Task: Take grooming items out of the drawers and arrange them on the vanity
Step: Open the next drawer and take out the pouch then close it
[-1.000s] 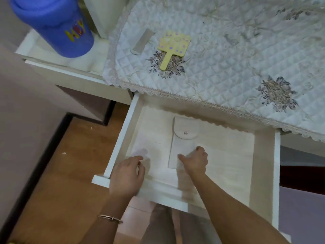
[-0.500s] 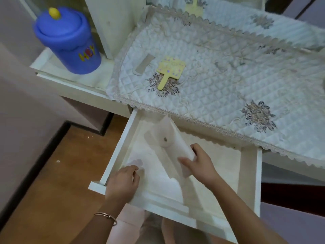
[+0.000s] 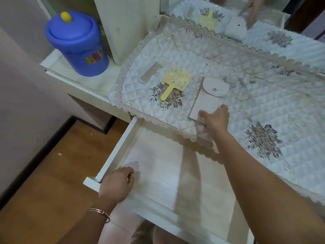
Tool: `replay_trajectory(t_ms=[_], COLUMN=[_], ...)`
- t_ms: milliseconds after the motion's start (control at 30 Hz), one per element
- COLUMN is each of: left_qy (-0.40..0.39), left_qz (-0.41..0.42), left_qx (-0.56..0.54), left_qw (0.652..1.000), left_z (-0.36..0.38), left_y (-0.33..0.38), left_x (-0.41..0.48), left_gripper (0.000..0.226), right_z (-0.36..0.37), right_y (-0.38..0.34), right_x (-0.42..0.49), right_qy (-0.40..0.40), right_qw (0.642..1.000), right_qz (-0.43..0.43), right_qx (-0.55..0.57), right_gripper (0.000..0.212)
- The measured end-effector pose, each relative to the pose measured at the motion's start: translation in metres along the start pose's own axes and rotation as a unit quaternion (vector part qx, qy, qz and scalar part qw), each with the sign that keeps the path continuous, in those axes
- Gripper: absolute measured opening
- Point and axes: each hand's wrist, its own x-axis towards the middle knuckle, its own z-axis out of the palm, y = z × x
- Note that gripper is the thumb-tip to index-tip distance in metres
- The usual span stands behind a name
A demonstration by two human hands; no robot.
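Right hand (image 3: pixel 215 120) grips a snap pouch (image 3: pixel 207 98) near the vanity's (image 3: pixel 263 106) front edge beside mirror (image 3: pixel 175 80) and comb (image 3: pixel 149 73); left hand (image 3: pixel 116 184) clasps the emptied drawer's (image 3: pixel 114 150) front.

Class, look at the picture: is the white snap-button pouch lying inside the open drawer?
No. The pouch is over the quilted vanity cover, gripped at its near end by the right hand.

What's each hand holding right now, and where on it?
Right hand grips the pouch by its bottom end, opposite the snap flap. Left hand holds the drawer front edge.
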Motion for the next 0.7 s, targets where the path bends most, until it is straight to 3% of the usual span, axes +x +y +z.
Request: replay_trajectory(t_ms=[100, 367, 500, 567, 633, 700], left_qy=[0.009, 0.01, 0.01, 0.001, 0.001, 0.004], left_qz=[0.002, 0.0, 0.02, 0.039, 0.068, 0.106], left_qx=[0.0, 0.007, 0.003, -0.002, -0.019, -0.045], left_qw=[1.0, 1.0, 1.0, 0.999, 0.998, 0.993], left_z=[0.0, 0.001, 0.002, 0.002, 0.002, 0.004], left_y=[0.003, 0.005, 0.002, -0.001, -0.004, -0.007], left_x=[0.004, 0.01, 0.012, 0.011, 0.008, 0.0], left_gripper=[0.025, 0.025, 0.024, 0.025, 0.03, 0.037], right_z=[0.006, 0.002, -0.011, -0.019, -0.026, -0.033], right_y=[0.012, 0.022, 0.049, 0.078, 0.113, 0.142], right_x=[-0.008, -0.017, -0.064, -0.105, -0.147, -0.185], right_qy=[-0.008, -0.036, -0.005, -0.043, -0.106, -0.158], right_qw=[0.99, 0.98, 0.955, 0.942, 0.944, 0.954], right_qz=[-0.06, -0.115, -0.24, -0.267, -0.229, -0.143], right_qx=[-0.13, -0.161, -0.175, -0.196, -0.215, -0.212], right_gripper=[0.07, 0.059, 0.048, 0.038, 0.042, 0.068])
